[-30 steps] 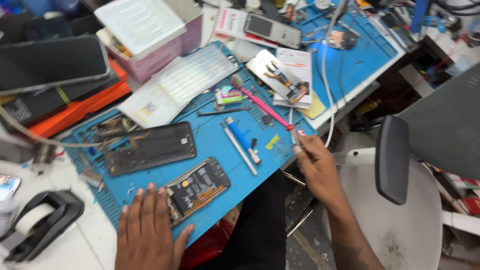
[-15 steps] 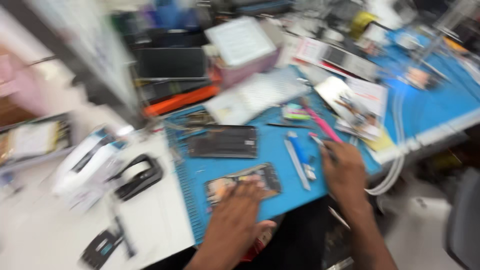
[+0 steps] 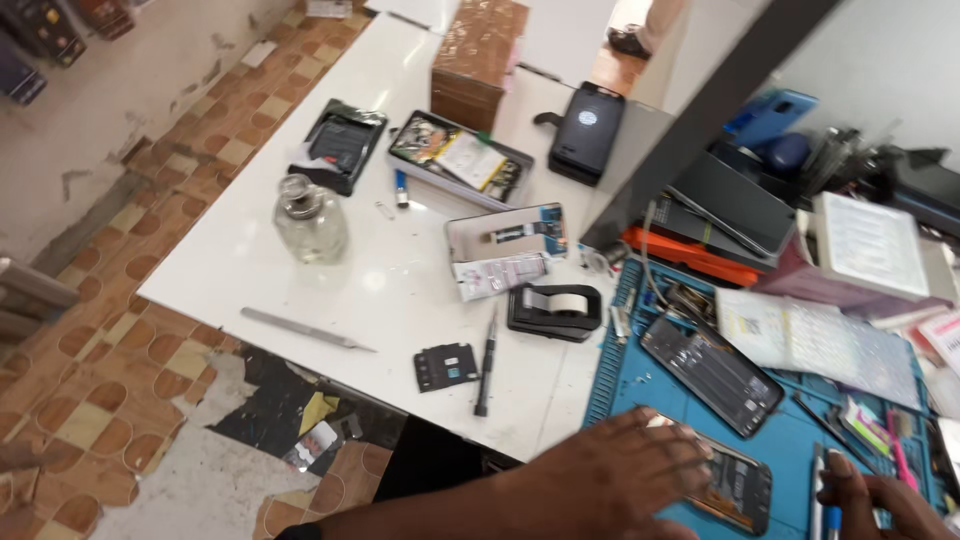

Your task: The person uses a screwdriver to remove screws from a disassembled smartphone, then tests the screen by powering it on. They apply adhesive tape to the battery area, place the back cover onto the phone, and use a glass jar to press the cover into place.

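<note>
There's a brown cardboard box (image 3: 478,58) at the far end of the white surface (image 3: 300,270), with a flat grey tray (image 3: 460,160) of printed packets right in front of it. A dark phone screen (image 3: 712,372) lies face-up on the blue mat (image 3: 640,390), and a white printed packet (image 3: 497,272) sits just left of the black tape dispenser (image 3: 556,310).

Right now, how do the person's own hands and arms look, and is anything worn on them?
Both are bare: no gloves, sleeves or rings show. The left hand has a dark band at the wrist, cut by the frame edge. The right hand shows short, pale fingernails.
</note>
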